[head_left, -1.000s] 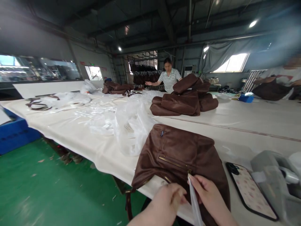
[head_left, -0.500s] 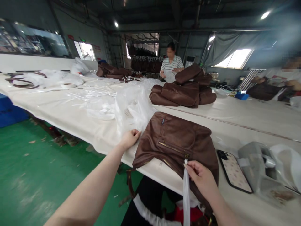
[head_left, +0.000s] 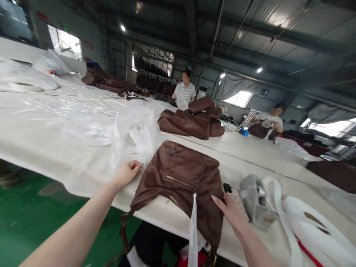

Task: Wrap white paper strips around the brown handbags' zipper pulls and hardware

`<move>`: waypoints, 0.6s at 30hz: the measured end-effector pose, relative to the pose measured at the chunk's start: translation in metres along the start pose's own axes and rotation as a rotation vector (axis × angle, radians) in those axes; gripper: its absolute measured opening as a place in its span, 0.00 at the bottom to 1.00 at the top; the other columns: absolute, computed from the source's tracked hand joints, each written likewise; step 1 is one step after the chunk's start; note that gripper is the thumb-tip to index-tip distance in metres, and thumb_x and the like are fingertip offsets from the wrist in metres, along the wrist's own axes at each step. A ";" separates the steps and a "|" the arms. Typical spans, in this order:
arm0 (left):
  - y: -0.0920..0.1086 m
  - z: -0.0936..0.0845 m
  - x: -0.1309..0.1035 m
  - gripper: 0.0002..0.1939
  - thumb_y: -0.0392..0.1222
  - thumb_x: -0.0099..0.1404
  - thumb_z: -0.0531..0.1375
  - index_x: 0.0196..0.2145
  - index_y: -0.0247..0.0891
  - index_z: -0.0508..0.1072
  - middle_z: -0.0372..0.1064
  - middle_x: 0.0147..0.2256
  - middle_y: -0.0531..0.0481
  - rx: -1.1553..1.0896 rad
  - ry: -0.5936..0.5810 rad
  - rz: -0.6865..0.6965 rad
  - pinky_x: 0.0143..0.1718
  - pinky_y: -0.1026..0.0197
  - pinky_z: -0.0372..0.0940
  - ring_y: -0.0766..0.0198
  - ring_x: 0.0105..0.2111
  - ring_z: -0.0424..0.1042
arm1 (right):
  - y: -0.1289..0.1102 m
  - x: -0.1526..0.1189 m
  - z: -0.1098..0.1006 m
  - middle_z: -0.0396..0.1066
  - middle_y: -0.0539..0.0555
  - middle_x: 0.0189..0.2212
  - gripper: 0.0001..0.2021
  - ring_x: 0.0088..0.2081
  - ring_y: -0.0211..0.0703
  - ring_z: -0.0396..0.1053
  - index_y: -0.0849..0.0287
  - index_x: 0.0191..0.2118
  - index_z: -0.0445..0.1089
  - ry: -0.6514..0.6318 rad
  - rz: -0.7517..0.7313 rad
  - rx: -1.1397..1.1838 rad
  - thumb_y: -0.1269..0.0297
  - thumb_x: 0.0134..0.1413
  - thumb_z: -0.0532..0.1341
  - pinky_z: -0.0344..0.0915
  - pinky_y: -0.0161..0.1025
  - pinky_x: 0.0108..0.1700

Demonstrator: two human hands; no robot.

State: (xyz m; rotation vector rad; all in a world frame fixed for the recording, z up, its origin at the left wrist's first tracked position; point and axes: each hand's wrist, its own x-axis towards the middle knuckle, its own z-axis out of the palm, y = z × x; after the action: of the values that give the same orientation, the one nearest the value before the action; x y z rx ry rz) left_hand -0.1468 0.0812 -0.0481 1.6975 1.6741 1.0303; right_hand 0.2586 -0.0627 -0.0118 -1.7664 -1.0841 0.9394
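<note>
A brown handbag point(head_left: 183, 163) lies on the white-covered table before me, its lower edge over the table's front edge. A white strip point(head_left: 193, 230) hangs from the pull of its gold zipper point(head_left: 182, 181). My left hand point(head_left: 128, 174) is just left of the bag with thumb and fingertips pinched together; whatever is between them, if anything, is too small to make out. At the bag's right edge my right hand point(head_left: 232, 209) has its thumb and fingers apart, the thumb over the brown material. The bag's strap point(head_left: 124, 231) hangs below the table edge, partly wrapped in white.
A stack of brown bags point(head_left: 191, 120) sits behind, with crumpled clear plastic point(head_left: 136, 129) to its left. On the right are a phone point(head_left: 236, 198), a tape dispenser point(head_left: 254, 200) and a large white roll point(head_left: 314, 226). Two people stand across the table.
My right hand has let go of the white strip and moved to the bag's right edge. The left hand keeps its pinch beside the bag. The view has swung to the right.
</note>
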 end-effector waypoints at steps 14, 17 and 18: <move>0.005 0.001 0.005 0.16 0.50 0.64 0.52 0.24 0.39 0.69 0.70 0.22 0.50 0.175 0.021 -0.078 0.28 0.63 0.57 0.60 0.27 0.70 | -0.210 -0.040 0.024 0.76 0.55 0.21 0.08 0.26 0.44 0.74 0.63 0.30 0.72 -0.487 0.252 0.752 0.65 0.52 0.58 0.71 0.39 0.37; 0.007 -0.001 0.005 0.15 0.49 0.64 0.53 0.24 0.39 0.69 0.72 0.24 0.49 0.196 0.017 -0.087 0.28 0.62 0.57 0.59 0.28 0.71 | -0.229 -0.056 0.015 0.76 0.55 0.23 0.08 0.30 0.46 0.75 0.62 0.30 0.72 -0.580 0.170 0.770 0.66 0.50 0.57 0.71 0.42 0.41; 0.008 -0.002 0.004 0.15 0.49 0.63 0.53 0.24 0.39 0.69 0.72 0.24 0.49 0.201 0.017 -0.085 0.28 0.62 0.57 0.59 0.28 0.71 | -0.229 -0.061 0.010 0.76 0.55 0.23 0.07 0.29 0.47 0.74 0.63 0.29 0.72 -0.593 0.130 0.777 0.66 0.48 0.58 0.70 0.43 0.41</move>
State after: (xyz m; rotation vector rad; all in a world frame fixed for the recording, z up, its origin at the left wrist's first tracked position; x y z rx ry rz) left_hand -0.1438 0.0842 -0.0397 1.7275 1.8981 0.8634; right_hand 0.1611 -0.0535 0.2046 -0.9354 -0.7701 1.7476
